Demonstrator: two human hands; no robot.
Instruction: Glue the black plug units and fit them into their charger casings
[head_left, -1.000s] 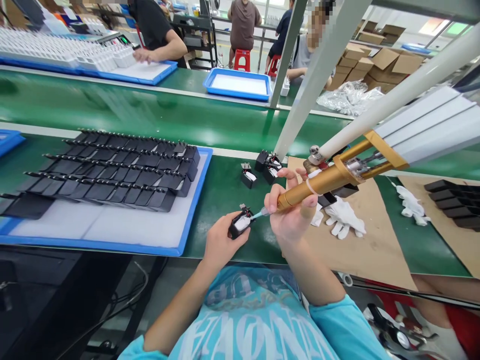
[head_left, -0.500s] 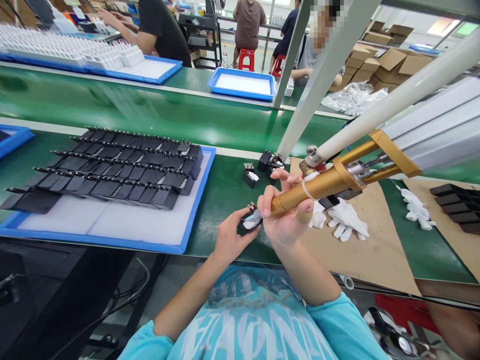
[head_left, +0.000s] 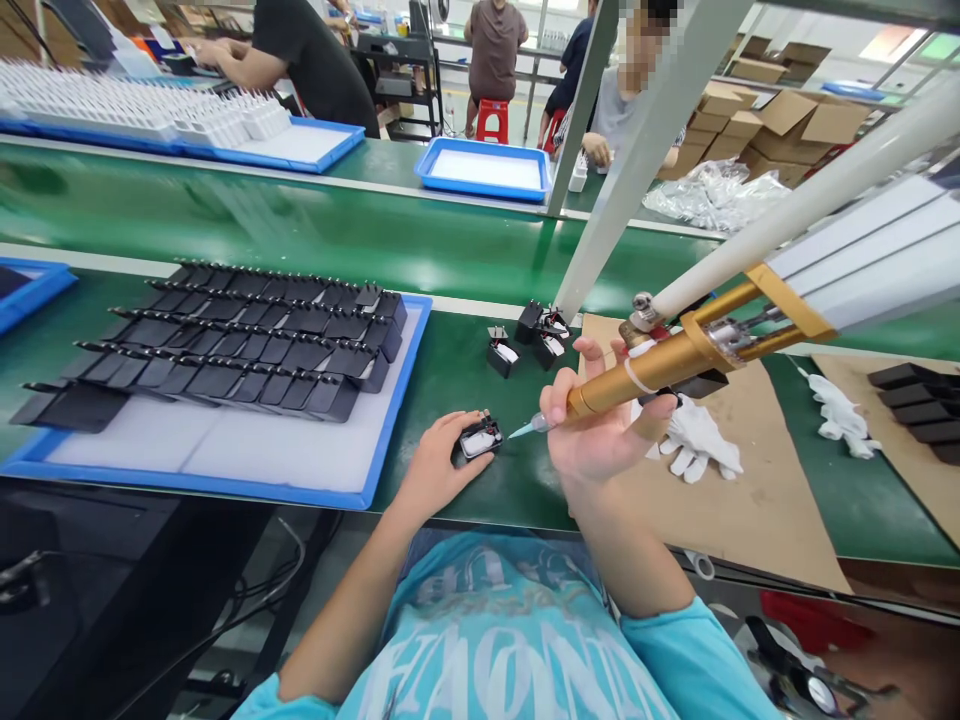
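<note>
Between the thumb and fingers of my left hand [head_left: 431,468] is a small open black plug housing [head_left: 481,440] with white and dark parts inside. It sits low at the bench front. My right hand [head_left: 600,440] grips a gold dispensing gun [head_left: 630,372], which hangs at a slant from the upper right. Its pale blue needle tip [head_left: 525,430] points left, just short of the housing and apart from it. Behind my hands, several similar open housings [head_left: 503,352] stand on the green bench [head_left: 450,370].
On the left, a blue-rimmed tray [head_left: 394,400] bears rows of black plug housings [head_left: 247,340]. White gloves [head_left: 697,440] lie on cardboard [head_left: 750,510] to the right. A slanted metal post [head_left: 637,170] rises behind the gun. Other people sit beyond the bench.
My left hand has shifted left and down with the housing. My right hand has drawn the gun to the right, so the needle tip has come away from the housing.
</note>
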